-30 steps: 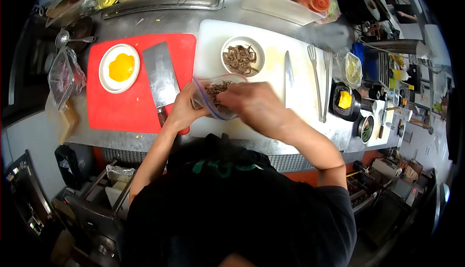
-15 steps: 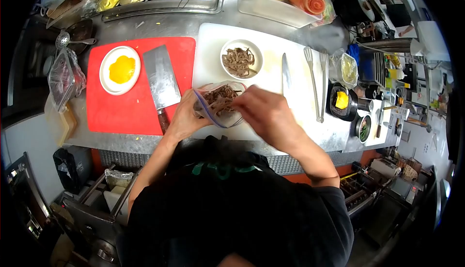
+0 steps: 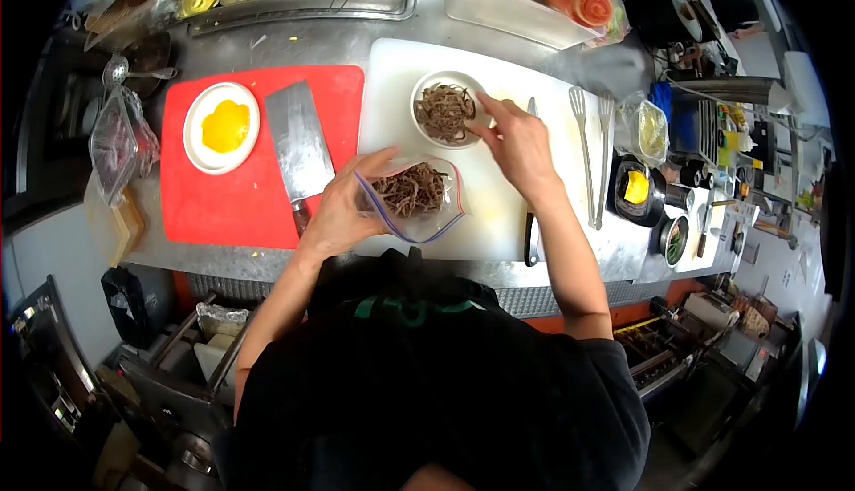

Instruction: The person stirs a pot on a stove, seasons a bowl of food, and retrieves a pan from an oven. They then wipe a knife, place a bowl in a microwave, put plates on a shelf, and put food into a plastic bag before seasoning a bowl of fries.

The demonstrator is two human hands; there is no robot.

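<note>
While left hand grips zip bag | right hand, fingers parted, touches far bowl | brown strips in both

This is a kitchen, and it looks like a big work one, like in a place that sells food. The long counter is shiny metal. Along its far edge sits a metal tray with little boxes of cut-up food. Near the left end is a red cutting board with a big cleaver on it. Right beside it, a white cutting board has a bowl of brown food strips and long metal tongs. A spoon with holes lies by the left end.
</note>
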